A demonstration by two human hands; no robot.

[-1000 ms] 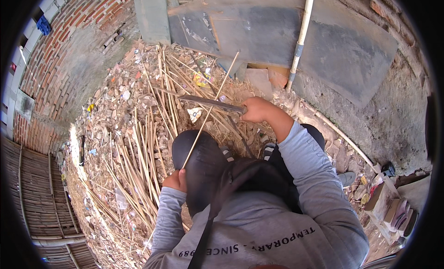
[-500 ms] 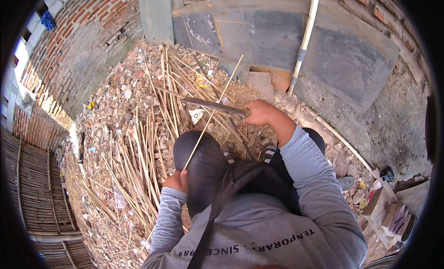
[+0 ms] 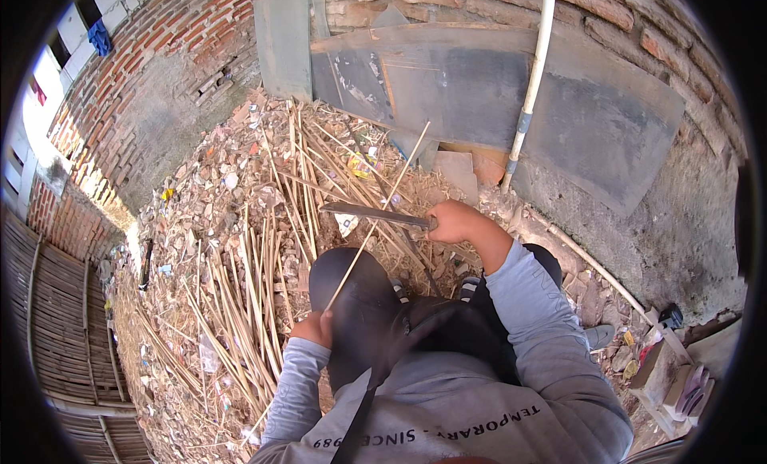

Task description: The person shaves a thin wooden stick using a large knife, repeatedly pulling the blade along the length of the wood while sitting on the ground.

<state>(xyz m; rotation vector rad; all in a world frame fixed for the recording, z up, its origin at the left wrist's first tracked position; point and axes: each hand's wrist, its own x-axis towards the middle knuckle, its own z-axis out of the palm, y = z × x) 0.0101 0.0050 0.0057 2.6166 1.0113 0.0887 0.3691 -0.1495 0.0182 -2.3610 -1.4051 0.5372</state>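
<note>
A long, thin bamboo strip (image 3: 352, 264) slants up and away across my dark-clothed left knee (image 3: 339, 284). Its near end is in my left hand (image 3: 314, 329), whose fingers are closed around it beside that knee. My right hand (image 3: 455, 223) is wrapped round the handle of a machete (image 3: 363, 212), which points left and crosses the strip beyond the knee. Whether the blade touches the strip or only overlaps it in view, I cannot tell. The strip's far end sticks up beyond the blade.
Many loose bamboo strips (image 3: 244, 300) lie on the rubble-strewn ground to the left and ahead. Grey boards (image 3: 459, 77) and a white pole (image 3: 531, 81) lean against the brick wall. A slatted bamboo panel (image 3: 64, 312) stands at far left, with sandals (image 3: 692, 392) at right.
The whole view has shifted, so the scene sits lower in the picture. The machete has come slightly nearer to me along the strip. Both hands keep their grips.
</note>
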